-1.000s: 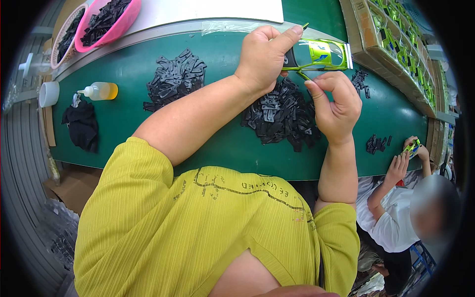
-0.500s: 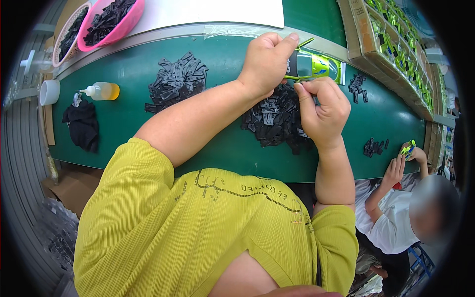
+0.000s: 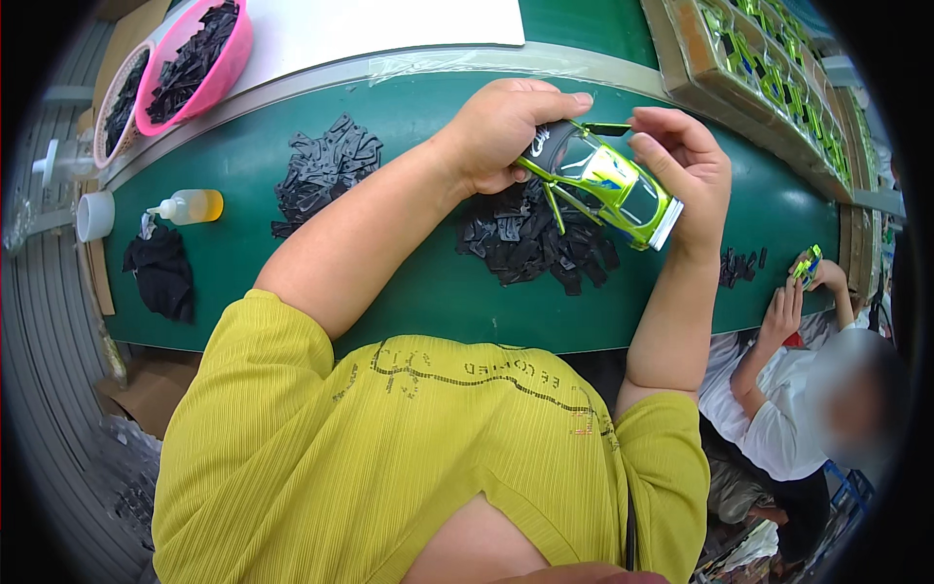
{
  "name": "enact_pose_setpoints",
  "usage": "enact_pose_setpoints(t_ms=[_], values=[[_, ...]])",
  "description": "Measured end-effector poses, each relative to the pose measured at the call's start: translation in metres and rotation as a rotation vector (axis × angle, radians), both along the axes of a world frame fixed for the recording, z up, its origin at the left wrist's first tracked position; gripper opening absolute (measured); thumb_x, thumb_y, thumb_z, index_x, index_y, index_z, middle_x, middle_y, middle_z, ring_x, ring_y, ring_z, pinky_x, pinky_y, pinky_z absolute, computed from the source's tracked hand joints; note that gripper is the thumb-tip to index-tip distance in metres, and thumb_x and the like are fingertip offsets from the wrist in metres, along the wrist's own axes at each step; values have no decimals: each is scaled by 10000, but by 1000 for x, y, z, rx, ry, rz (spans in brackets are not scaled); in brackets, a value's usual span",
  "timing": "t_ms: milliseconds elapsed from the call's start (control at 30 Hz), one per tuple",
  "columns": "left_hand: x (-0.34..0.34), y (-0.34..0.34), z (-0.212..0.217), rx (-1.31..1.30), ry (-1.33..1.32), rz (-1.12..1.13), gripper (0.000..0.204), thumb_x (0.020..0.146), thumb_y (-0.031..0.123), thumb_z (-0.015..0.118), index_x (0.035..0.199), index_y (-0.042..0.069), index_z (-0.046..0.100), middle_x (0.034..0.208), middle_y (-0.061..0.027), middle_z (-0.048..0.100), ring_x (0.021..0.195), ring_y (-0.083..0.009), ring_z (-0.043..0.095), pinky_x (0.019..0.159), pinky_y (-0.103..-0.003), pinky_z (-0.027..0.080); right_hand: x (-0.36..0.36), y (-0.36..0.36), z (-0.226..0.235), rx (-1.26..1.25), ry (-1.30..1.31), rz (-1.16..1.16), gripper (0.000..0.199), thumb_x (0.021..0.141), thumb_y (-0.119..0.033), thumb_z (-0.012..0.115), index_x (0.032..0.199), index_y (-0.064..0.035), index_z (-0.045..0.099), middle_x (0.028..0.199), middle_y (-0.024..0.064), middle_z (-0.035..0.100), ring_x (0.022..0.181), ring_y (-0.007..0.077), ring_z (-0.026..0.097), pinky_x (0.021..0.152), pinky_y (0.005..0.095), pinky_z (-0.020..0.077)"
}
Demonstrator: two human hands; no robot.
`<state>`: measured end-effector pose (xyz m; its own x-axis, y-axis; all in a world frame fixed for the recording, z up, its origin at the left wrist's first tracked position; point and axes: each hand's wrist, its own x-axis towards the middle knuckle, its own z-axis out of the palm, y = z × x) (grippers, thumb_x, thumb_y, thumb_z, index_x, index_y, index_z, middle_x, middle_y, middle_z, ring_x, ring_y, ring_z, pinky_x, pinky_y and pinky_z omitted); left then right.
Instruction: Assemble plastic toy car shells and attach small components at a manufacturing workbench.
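Here I see a lime-green toy car body [image 3: 603, 185] held above the desk [image 3: 409, 282], upper centre of the frame. My left hand [image 3: 506, 131] pinches its front end, fingers curled; my right hand [image 3: 686, 165] grips its rear between thumb and fingers. Below lies a pile of black plastic parts [image 3: 530, 243]; a glue bottle [image 3: 190, 206] sits far left.

A person in a yellow-green short-sleeved top
The shirt [image 3: 389, 457] is ribbed knit, yellow-green, with a line of small dark lettering and a thin stitched curve running across the chest. Its short sleeves end above the elbows, so both forearms are bare. The left hand [image 3: 501, 131] and right hand [image 3: 686, 165] wear no gloves, rings or watch
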<state>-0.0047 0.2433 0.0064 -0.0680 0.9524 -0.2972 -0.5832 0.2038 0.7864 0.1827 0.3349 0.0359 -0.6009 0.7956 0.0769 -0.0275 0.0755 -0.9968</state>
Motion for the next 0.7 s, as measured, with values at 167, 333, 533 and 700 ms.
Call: enact_pose_setpoints(t_ms=[167, 333, 533, 700], values=[[3, -1, 2, 19, -28, -71, 283, 901, 262, 649, 694, 92, 559, 554, 2, 551, 369, -71, 475, 291, -224, 279, 7, 5, -6, 66, 38, 167, 180, 780, 39, 732, 952, 25, 684, 885, 33, 659, 827, 95, 614, 736, 211, 482], [-1, -4, 6, 22, -95, -179, 244, 920, 225, 631, 762, 49, 571, 636, -26, 575, 492, -87, 544, 437, -225, 424, 4, -5, 1, 330, 41, 118, 149, 749, 85, 727, 875, 37, 664, 845, 56, 635, 785, 109, 600, 688, 221, 477], [2, -5, 6, 46, -113, -159, 266, 889, 217, 665, 683, 87, 560, 613, -11, 583, 449, -71, 542, 360, -222, 379, 3, -5, -1, 451, 48, 139, 158, 724, 110, 719, 845, 37, 648, 836, 80, 633, 767, 134, 601, 678, 230, 479], [6, -9, 18, 49, -80, -171, 261, 916, 240, 636, 754, 44, 579, 621, -35, 576, 487, -91, 531, 446, -220, 413, 5, -9, 0, 425, 98, 141, 160, 722, 125, 709, 843, 45, 643, 831, 94, 633, 755, 135, 595, 660, 227, 467]])
